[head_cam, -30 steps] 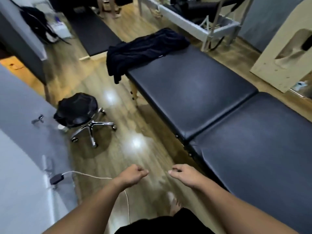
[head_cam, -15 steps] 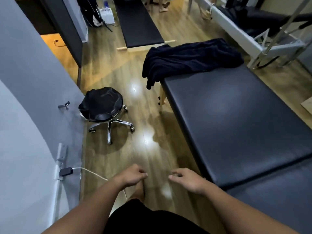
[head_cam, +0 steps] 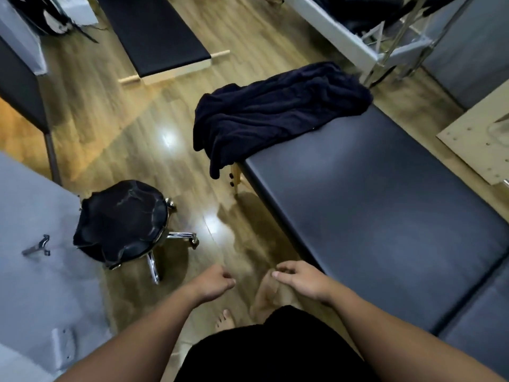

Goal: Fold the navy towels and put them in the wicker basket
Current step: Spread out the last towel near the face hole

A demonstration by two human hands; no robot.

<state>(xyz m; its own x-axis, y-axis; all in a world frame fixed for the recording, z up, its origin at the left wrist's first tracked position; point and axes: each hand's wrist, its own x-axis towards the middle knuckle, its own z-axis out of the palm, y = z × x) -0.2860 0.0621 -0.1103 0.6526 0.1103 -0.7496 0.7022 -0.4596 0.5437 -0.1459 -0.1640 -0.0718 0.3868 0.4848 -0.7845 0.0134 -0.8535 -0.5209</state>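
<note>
A crumpled heap of navy towels point(head_cam: 275, 111) lies on the far end of a black padded table point(head_cam: 371, 205), one corner hanging over the table's edge. My left hand point(head_cam: 213, 282) and my right hand point(head_cam: 300, 278) hang low in front of me over the wooden floor, well short of the towels. Both have loosely curled fingers and hold nothing. No wicker basket is in view.
A black rolling stool point(head_cam: 122, 224) with chrome legs stands on the floor to my left. A grey wall point(head_cam: 35, 244) runs along the left. A low black bench point(head_cam: 154, 34) lies beyond, and a white metal frame point(head_cam: 358, 40) stands behind the table.
The view has moved forward along the table, so the towels and the stool are nearer and larger. Both hands stay low and empty.
</note>
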